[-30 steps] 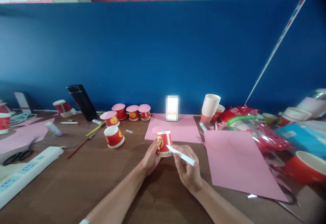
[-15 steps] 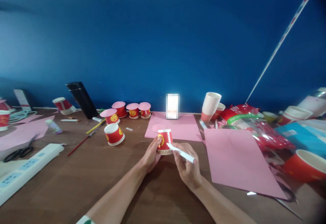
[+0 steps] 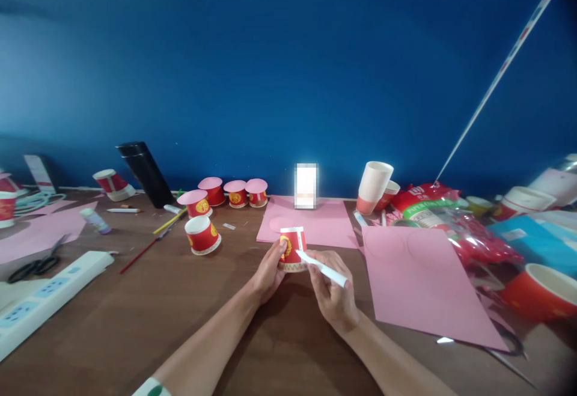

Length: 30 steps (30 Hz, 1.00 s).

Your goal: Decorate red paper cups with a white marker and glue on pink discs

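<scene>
My L hand [image 3: 269, 274] is gripping a red cup [image 3: 293, 258] by its left side, thumb lying over the gold print, other fingers mostly hidden, so can't tell exactly how they're sitting. It's closing only as far as the cup's width is allowing. My R hand [image 3: 334, 297] is pinching a white pen [image 3: 326, 271], approx. a writing hold, fingers closed round the barrel, nothing else in that grip. The cup is sitting between my hands, narrower end up, over the mid worktop [image 3: 135, 324], just in front of a pink sheet [image 3: 322, 228]. Can't tell if its underside is touching the worktop.

Step in hand, imo: working the tip on the cup's side. It's pointing at the low end of the white strip [image 3: 300, 238], above the zigzag band [image 3: 292, 268], & seems to be touching, tho it's too small to be 100% sure. Also can't tell if that's a nib or smth sharper.

Next move, I'm thinking, is calling for small wrist motion from my R hand, w/ my L hand bracing the cup & angling the worked side toward me. Pushing too hard is prob. risking a dent, as the wall's looking like thin paper; a loose L grip is risking a skid.

Off to the L, four disc-topped cups [image 3: 213, 196] are standing near the blue wall [image 3: 288, 83], & one cup w/o a disc [image 3: 201, 237] is standing just in front.
</scene>
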{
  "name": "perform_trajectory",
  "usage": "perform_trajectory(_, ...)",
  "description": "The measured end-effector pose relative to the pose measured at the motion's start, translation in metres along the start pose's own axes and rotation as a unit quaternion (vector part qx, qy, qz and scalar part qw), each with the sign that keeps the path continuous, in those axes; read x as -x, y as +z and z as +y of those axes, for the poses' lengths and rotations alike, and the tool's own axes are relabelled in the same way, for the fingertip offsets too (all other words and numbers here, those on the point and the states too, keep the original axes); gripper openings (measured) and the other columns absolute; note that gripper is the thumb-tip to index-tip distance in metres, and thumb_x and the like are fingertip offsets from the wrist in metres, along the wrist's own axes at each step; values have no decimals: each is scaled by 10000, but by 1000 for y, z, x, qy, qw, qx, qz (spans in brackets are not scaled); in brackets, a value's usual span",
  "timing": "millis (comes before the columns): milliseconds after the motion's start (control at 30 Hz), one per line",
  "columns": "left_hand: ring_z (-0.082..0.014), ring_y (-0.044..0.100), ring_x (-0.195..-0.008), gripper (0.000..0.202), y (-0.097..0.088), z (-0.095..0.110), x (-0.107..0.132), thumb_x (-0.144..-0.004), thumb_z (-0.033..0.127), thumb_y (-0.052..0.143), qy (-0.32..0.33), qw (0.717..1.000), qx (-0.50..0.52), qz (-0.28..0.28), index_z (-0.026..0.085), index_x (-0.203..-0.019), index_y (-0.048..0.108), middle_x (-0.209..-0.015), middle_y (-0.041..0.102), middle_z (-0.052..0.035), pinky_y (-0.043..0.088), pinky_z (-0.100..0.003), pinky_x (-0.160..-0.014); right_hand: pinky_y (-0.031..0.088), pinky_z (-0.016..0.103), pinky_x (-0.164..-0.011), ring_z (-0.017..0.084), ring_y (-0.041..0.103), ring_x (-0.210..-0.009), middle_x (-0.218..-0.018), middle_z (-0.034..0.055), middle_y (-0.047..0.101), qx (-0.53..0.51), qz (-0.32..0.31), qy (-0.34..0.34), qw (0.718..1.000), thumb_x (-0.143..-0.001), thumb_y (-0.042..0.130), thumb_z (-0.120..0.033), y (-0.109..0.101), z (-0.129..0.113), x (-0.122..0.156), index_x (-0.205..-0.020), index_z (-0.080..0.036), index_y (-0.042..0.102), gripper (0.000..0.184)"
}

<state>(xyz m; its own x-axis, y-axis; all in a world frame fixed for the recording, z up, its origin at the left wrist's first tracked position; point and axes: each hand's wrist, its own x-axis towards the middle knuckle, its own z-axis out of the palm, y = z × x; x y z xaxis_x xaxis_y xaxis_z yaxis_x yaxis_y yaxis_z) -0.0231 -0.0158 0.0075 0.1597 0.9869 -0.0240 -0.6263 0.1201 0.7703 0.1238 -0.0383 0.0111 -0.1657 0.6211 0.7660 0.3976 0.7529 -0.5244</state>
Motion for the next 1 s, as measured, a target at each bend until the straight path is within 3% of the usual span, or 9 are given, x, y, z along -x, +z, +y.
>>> perform_trajectory(1000,-187,613,-880,246,-4,-4,-2,-798,352,591,10,1000,0,-4,148,-933,606,-879,658,-50,449,-343,-873,492,360,-712,189,601,-776,-878,70,645,17,-6,-16,1000,-879,458,-132,1,-1,-2,-990,-196,561,164)
